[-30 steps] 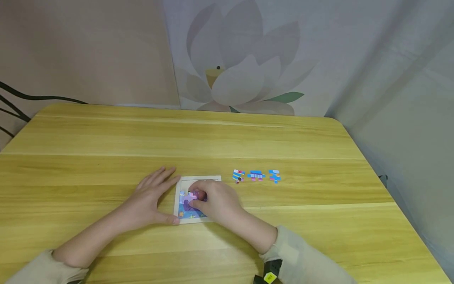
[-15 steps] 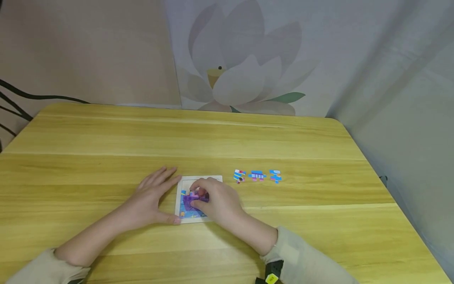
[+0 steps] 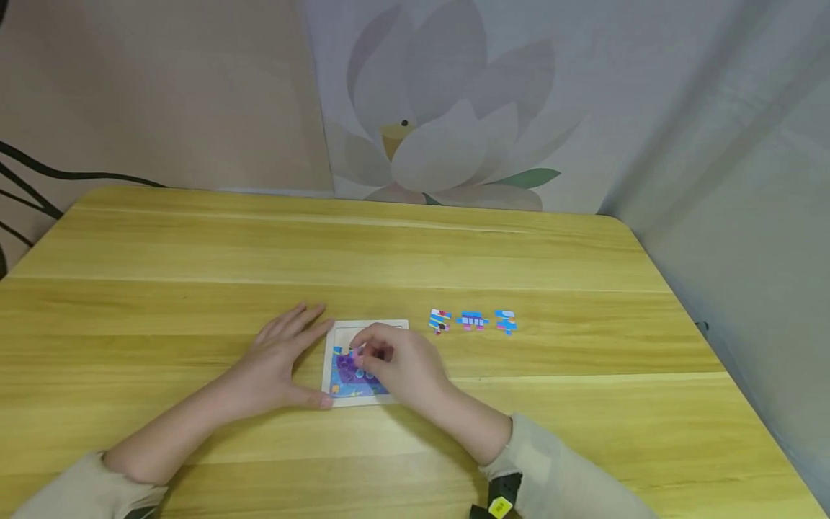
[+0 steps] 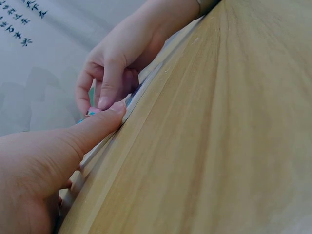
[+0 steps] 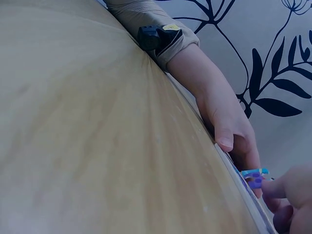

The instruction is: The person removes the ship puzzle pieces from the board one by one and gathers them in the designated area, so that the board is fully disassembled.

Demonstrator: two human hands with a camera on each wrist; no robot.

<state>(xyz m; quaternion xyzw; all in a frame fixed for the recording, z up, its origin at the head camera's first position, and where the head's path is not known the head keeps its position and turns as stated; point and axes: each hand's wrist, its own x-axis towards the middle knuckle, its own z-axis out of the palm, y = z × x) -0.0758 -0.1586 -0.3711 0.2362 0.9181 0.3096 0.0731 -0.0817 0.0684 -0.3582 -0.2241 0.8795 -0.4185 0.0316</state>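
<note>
Right of tray (image 3: pixel 328 364) | three loose pieces (image 3: pixel 472 321) | right hand (image 3: pixel 411 364) pinches piece (image 5: pixel 252 180), hides tray edge | left hand (image 3: pixel 275 364) splayed

Wood-grain table (image 3: pixel 570 259); pale backdrop (image 3: pixel 194 94), large flower print (image 3: pixel 447 144); grey cloth (image 3: pixel 733 180) right.

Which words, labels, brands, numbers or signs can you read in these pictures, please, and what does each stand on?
None reads clearly enough to quote.
Yellow label on the black device at the right cuff: too small.
Yellow patch on the left cuff's device: too blurred.
Dark characters on the pale backdrop: too small and blurred.
Loose puzzle pieces: no text I can make out.
</note>
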